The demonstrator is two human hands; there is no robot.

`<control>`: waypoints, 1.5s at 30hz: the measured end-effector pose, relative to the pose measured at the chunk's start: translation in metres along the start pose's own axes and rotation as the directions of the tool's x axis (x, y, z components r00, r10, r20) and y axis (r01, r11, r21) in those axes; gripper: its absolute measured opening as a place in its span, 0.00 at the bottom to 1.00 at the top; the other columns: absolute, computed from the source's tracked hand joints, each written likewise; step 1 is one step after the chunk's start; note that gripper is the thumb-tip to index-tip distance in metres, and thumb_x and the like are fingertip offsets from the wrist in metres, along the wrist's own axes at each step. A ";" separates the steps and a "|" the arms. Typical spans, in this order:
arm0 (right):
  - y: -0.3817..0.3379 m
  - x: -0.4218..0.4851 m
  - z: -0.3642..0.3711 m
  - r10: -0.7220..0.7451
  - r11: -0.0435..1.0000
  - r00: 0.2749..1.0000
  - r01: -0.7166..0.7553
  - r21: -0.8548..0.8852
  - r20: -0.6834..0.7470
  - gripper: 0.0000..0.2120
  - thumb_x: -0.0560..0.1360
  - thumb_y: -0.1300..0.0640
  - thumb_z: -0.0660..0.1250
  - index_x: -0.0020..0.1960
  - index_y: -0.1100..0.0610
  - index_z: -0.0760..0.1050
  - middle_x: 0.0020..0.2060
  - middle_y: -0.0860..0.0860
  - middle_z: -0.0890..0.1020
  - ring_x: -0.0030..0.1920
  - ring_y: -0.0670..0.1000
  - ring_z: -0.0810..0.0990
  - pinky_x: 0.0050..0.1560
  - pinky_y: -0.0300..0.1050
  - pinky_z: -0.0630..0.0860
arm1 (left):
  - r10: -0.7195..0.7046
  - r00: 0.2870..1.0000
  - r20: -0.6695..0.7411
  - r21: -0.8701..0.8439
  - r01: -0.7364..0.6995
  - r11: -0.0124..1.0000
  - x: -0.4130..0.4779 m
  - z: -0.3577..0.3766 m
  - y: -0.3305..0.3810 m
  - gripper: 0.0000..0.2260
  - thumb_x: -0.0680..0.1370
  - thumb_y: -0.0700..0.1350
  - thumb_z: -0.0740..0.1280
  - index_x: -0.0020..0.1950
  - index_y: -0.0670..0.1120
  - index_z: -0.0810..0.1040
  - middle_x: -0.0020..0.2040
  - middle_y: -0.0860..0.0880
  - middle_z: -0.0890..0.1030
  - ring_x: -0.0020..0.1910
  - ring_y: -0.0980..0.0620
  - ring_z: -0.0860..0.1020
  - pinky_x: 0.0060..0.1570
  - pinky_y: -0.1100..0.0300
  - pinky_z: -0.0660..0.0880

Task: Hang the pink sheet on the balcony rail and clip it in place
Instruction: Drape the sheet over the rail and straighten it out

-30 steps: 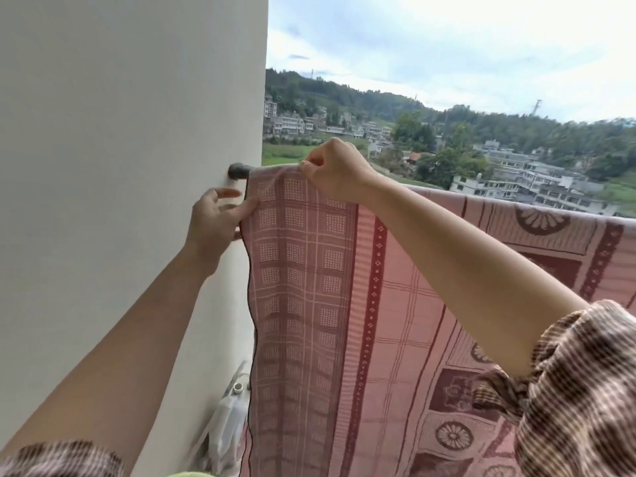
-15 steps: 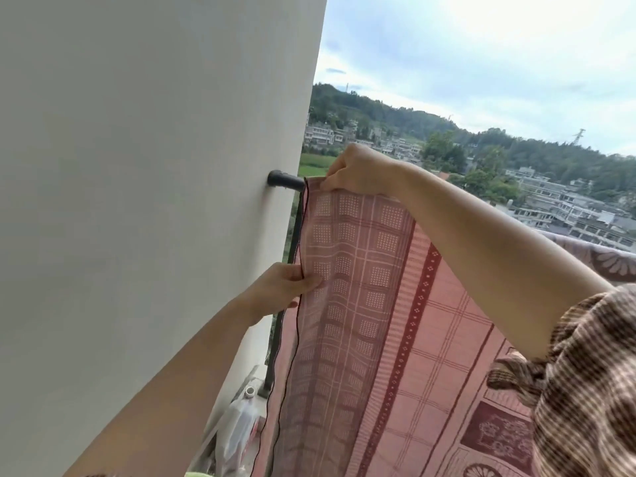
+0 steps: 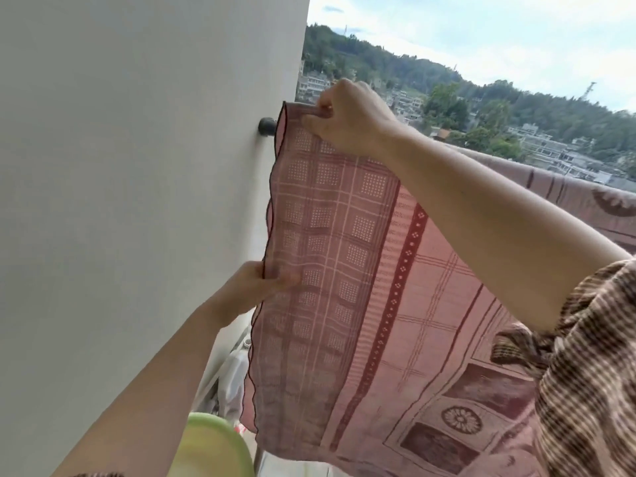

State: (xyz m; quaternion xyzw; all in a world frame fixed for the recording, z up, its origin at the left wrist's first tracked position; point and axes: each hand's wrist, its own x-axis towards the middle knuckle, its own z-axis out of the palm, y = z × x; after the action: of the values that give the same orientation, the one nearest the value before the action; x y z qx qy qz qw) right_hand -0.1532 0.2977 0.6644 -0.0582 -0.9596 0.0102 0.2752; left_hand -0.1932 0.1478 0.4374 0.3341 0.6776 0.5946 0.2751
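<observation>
A person's 2 bare arms are reaching forward on a high balcony, working at a pink sheet (image 3: 344,270) that is hanging beside a plain pale wall (image 3: 137,201). The sheet is printed with a darker checked and dotted border, a maroon stripe and flower medallions lower down, and it is draping over the balcony rail (image 3: 267,126), whose dark end is showing only where it is meeting the wall. The right hand (image 3: 351,118) is raised at the sheet's top corner, its fingers closed and pinching a bunched fold of the upper edge just to the right of the rail end. The left hand (image 3: 254,287) is lower down, thumb in front and fingers behind, gripping the sheet's wavy dark-hemmed left edge close to the wall. Between the 2 hands the edge is hanging in loose ripples. Further right, the sheet is running along the top of the rail and falling toward the viewer. A brown checked sleeve (image 3: 585,373) is covering the right upper arm. At the bottom, a lime-green rounded object (image 3: 213,445) is sitting below the left forearm, blurred, with some white items behind it that are too unclear to identify. Beyond the rail, pale buildings (image 3: 550,149), trees and a wooded hillside are lying under a cloudy sky.
</observation>
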 end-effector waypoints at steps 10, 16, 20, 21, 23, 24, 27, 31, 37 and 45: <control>0.025 -0.053 -0.004 -0.078 0.972 0.961 0.014 -0.236 -0.265 0.21 0.77 0.42 0.59 0.60 0.57 0.74 0.57 0.51 0.78 0.59 0.52 0.73 0.63 0.55 0.66 | -0.018 0.976 -0.218 0.177 0.058 0.982 -0.012 -0.015 -0.045 0.05 0.77 0.44 0.69 0.42 0.47 0.83 0.38 0.55 0.85 0.37 0.58 0.83 0.41 0.63 0.78; 0.056 -0.119 0.012 -0.085 0.946 0.964 -0.002 -0.324 -0.252 0.29 0.74 0.44 0.61 0.72 0.53 0.65 0.72 0.52 0.65 0.73 0.54 0.60 0.67 0.54 0.50 | -0.148 0.983 -0.108 0.147 0.163 0.976 -0.021 0.019 -0.078 0.06 0.76 0.46 0.70 0.48 0.45 0.83 0.44 0.47 0.85 0.44 0.51 0.82 0.43 0.64 0.77; 0.084 -0.168 0.007 -0.004 0.940 0.973 -0.076 -0.334 -0.232 0.31 0.73 0.50 0.63 0.75 0.51 0.61 0.76 0.52 0.57 0.76 0.54 0.51 0.70 0.61 0.49 | -0.237 0.908 -0.345 0.296 0.344 0.891 -0.017 0.028 -0.117 0.10 0.77 0.47 0.68 0.44 0.41 0.82 0.43 0.41 0.83 0.46 0.40 0.81 0.46 0.50 0.76; 0.091 -0.179 0.005 0.030 0.937 0.975 -0.103 -0.333 -0.218 0.32 0.73 0.51 0.63 0.75 0.51 0.60 0.77 0.51 0.56 0.76 0.53 0.50 0.70 0.62 0.49 | -0.226 0.880 -0.417 0.332 0.380 0.864 -0.016 0.028 -0.119 0.12 0.78 0.47 0.67 0.46 0.39 0.82 0.44 0.39 0.83 0.45 0.39 0.80 0.46 0.49 0.75; 0.102 -0.202 0.003 0.089 0.934 0.978 -0.147 -0.325 -0.186 0.32 0.73 0.51 0.64 0.76 0.51 0.59 0.77 0.52 0.55 0.76 0.53 0.48 0.71 0.62 0.49 | -0.220 0.835 -0.504 0.373 0.440 0.817 -0.015 0.032 -0.117 0.14 0.77 0.47 0.67 0.49 0.36 0.81 0.45 0.37 0.82 0.46 0.37 0.79 0.45 0.49 0.74; 0.107 -0.215 0.003 0.116 0.935 0.979 -0.165 -0.314 -0.169 0.32 0.73 0.52 0.64 0.76 0.51 0.59 0.77 0.52 0.54 0.76 0.54 0.48 0.71 0.62 0.49 | -0.220 0.819 -0.530 0.378 0.461 0.803 -0.015 0.038 -0.115 0.15 0.77 0.48 0.67 0.50 0.35 0.81 0.46 0.35 0.81 0.47 0.36 0.79 0.45 0.49 0.74; 0.122 -0.257 0.011 0.207 0.939 0.967 -0.240 -0.248 -0.149 0.31 0.73 0.52 0.65 0.75 0.52 0.61 0.76 0.52 0.56 0.76 0.55 0.50 0.70 0.62 0.52 | -0.289 0.748 -0.597 0.240 0.511 0.826 -0.016 0.064 -0.115 0.17 0.74 0.49 0.66 0.53 0.36 0.77 0.50 0.34 0.80 0.50 0.34 0.77 0.48 0.47 0.73; 0.145 -0.318 0.024 0.384 0.902 0.905 -0.410 -0.135 -0.182 0.27 0.72 0.52 0.66 0.70 0.54 0.67 0.72 0.53 0.63 0.70 0.53 0.56 0.67 0.60 0.59 | -0.557 0.562 -0.612 -0.120 0.629 0.768 -0.011 0.108 -0.118 0.30 0.76 0.47 0.67 0.72 0.34 0.60 0.67 0.33 0.69 0.67 0.34 0.68 0.65 0.44 0.68; 0.200 -0.427 0.018 0.649 0.756 0.756 -0.654 -0.041 -0.082 0.27 0.73 0.52 0.66 0.70 0.52 0.65 0.71 0.50 0.62 0.71 0.53 0.57 0.69 0.57 0.60 | -0.590 0.750 -0.301 0.018 0.623 0.782 0.001 0.271 -0.082 0.24 0.71 0.46 0.69 0.62 0.35 0.71 0.51 0.38 0.78 0.52 0.38 0.75 0.54 0.50 0.74; 0.333 -0.608 -0.082 0.863 0.489 0.491 -0.871 -0.049 -0.117 0.26 0.75 0.50 0.64 0.71 0.53 0.64 0.69 0.51 0.64 0.69 0.54 0.60 0.65 0.53 0.60 | -0.353 0.909 0.222 0.198 0.312 0.929 -0.016 0.577 0.030 0.21 0.71 0.47 0.70 0.58 0.38 0.69 0.51 0.42 0.70 0.46 0.45 0.72 0.46 0.57 0.67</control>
State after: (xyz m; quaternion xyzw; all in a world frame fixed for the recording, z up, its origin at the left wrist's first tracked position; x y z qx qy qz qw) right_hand 0.4372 0.5561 0.3962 -0.5473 -0.7878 0.0966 0.2658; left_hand 0.2652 0.4968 0.3851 0.3074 0.7290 0.4356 0.4294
